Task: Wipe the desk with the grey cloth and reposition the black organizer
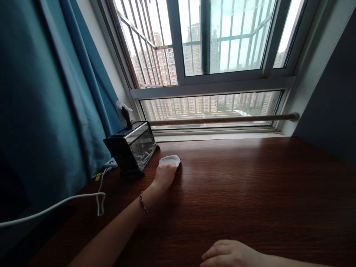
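Note:
My left hand [165, 175], with a beaded bracelet at the wrist, reaches across the dark wooden table [236, 178]. Its fingers are closed on a white cloth [169, 160], folded and pressed against the tabletop; the far part of the cloth sticks out past the knuckles. Just left of that hand stands a black box with clear sides [143, 148]. Low in the view, near the bottom edge, my right hand [230, 255] rests on the table with its fingers stretched out and nothing in it. The lower part of this hand is cut off by the frame.
A white cable [55, 204] runs in from the left to a power strip [111, 163] beside the blue curtain [50, 92]. A dark handle [126, 118] rises above the box. Beyond the table are a window sill [217, 136] and a horizontal rail [222, 119].

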{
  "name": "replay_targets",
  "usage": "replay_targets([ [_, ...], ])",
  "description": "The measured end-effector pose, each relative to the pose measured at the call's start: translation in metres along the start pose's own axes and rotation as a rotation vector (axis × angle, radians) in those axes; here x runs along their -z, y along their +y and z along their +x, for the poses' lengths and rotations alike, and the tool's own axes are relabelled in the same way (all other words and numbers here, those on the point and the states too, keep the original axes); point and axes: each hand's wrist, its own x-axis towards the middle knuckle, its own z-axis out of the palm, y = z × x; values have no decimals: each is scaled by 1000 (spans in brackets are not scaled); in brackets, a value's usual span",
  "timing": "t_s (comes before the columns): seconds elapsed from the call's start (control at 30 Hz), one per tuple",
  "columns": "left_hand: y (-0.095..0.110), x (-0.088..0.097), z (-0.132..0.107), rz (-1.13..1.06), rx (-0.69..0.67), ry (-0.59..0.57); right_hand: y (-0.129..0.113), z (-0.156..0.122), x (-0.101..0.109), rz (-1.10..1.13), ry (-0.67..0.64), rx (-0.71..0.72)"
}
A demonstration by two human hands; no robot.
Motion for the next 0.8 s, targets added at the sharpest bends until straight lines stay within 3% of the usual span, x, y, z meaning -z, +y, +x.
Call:
replay_targets([
  [0.13, 36, 12, -27, -82, -252, 38, 4, 0, -10, -117, 210, 144],
  [0.27, 67, 25, -59, -185, -534, 28, -2, 4, -5, -168, 355, 211],
  [0.4, 82, 37, -81, -269, -818, -48, -13, 6, 6, -199, 462, 189],
  [0.5, 83, 38, -87, -333, -907, -72, -19, 6, 13, -205, 552, 146],
  [0.63, 73, 20, -84, -287, -804, -64, -18, 3, 19, -260, 462, 69],
  [0.8, 64, -5, -80, -222, -799, -190, -9, 5, 17, -445, 49, -148],
])
